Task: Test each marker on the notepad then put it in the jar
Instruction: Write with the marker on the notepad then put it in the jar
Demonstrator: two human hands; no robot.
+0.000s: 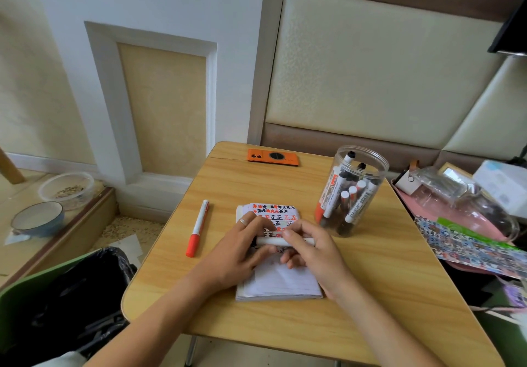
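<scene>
A white marker (272, 241) lies crosswise just above the notepad (281, 281), held between both hands. My left hand (242, 248) grips its left end, where a dark cap seems to sit under the fingers. My right hand (309, 248) curls round its right part. The notepad's top half carries red and black test marks. A second marker (197, 228), white with a red cap, lies on the table left of the pad. The clear plastic jar (352, 192) stands to the right behind the pad and holds several markers.
The small wooden table (370, 295) bears an orange phone (273, 157) at its far edge. Bags and patterned packets (467, 241) crowd the right side. A bin with a black liner (71, 295) sits at the lower left, with bowls (38, 218) on a low ledge.
</scene>
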